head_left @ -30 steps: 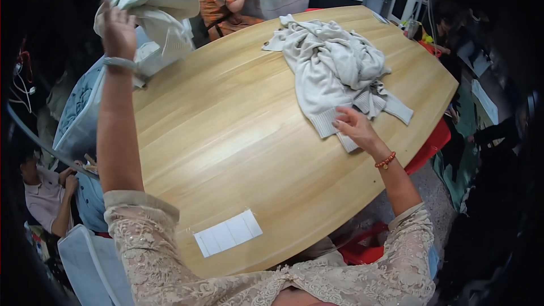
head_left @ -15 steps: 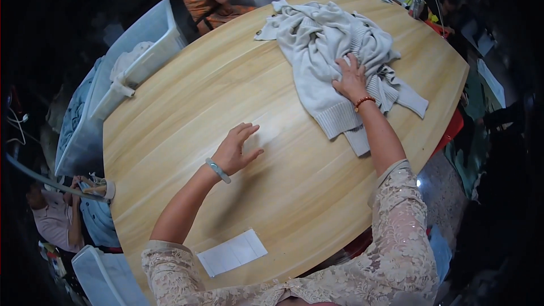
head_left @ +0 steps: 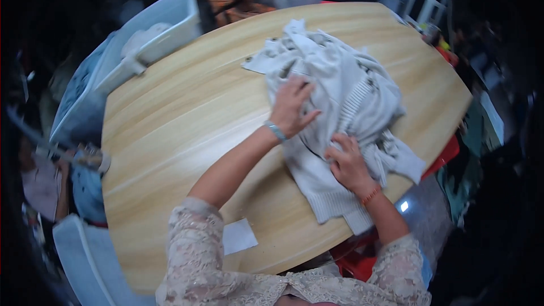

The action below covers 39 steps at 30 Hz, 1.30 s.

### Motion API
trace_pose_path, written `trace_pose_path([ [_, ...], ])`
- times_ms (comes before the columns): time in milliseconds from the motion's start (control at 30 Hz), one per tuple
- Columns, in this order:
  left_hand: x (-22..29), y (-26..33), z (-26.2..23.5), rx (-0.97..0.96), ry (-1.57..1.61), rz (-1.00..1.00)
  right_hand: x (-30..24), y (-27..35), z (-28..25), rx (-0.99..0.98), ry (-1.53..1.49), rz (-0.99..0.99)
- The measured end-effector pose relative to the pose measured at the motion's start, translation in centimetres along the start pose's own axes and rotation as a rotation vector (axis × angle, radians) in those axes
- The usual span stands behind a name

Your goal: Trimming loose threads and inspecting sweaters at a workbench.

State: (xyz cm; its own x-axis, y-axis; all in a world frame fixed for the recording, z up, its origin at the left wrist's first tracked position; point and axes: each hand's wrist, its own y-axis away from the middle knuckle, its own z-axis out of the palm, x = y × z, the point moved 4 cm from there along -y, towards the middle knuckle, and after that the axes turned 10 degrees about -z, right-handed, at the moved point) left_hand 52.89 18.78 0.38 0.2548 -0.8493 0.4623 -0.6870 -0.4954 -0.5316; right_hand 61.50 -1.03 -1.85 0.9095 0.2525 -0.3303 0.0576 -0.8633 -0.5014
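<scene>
A light grey knitted sweater (head_left: 328, 96) lies bunched on the wooden table, its ribbed hem toward me and small dark buttons showing at several spots. My right hand (head_left: 348, 164), with a red bead bracelet, presses into the knit near the ribbed band; its bent fingers grip the fabric. Over the sweater's left side reaches my left hand (head_left: 292, 106), wearing a pale bangle. Its thumb stands apart from the stretched fingers, and the fingertips, slightly blurred, meet the cloth.
The table (head_left: 181, 136) has a curved edge. A white paper (head_left: 239, 236) lies near my left forearm. Plastic bins (head_left: 170, 34) holding garments stand beyond the left edge, another bin (head_left: 85, 260) at lower left. People sit at the far side and the left; a red stool (head_left: 357, 260) shows below.
The sweater has come nearer to me along with my right hand. My left hand has moved from above the bare table up and right onto the sweater.
</scene>
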Motion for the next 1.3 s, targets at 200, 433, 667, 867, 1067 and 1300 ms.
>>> trace_pose_path([
  [200, 0.7, -5.9, 4.9, -0.165, -0.243, -0.005, 2.2, 2.2, -1.6, -0.083, -0.086, -0.128],
  [433, -2.8, 2.3, 3.8, -0.387, -0.492, -0.320, 8.5, 4.4, -4.0, -0.057, -0.109, -0.342],
  [667, 1.8, 12.2, 0.2, -0.422, -0.456, -0.421, 13.4, 4.6, -3.8, 0.078, -0.088, -0.352],
  [867, 8.3, 16.3, -1.0, -0.338, -0.186, -0.230, 10.1, 5.3, -4.7, 0.181, -0.137, -0.063],
  [1067, 11.4, 14.1, -3.6, -0.337, 0.368, -0.374, 9.6, 3.3, -5.1, 0.379, -0.247, 0.252],
  [1300, 15.6, 11.5, -8.0, -0.061, 0.522, -0.314, -6.2, -5.7, -12.3, 0.179, -0.606, -0.191],
])
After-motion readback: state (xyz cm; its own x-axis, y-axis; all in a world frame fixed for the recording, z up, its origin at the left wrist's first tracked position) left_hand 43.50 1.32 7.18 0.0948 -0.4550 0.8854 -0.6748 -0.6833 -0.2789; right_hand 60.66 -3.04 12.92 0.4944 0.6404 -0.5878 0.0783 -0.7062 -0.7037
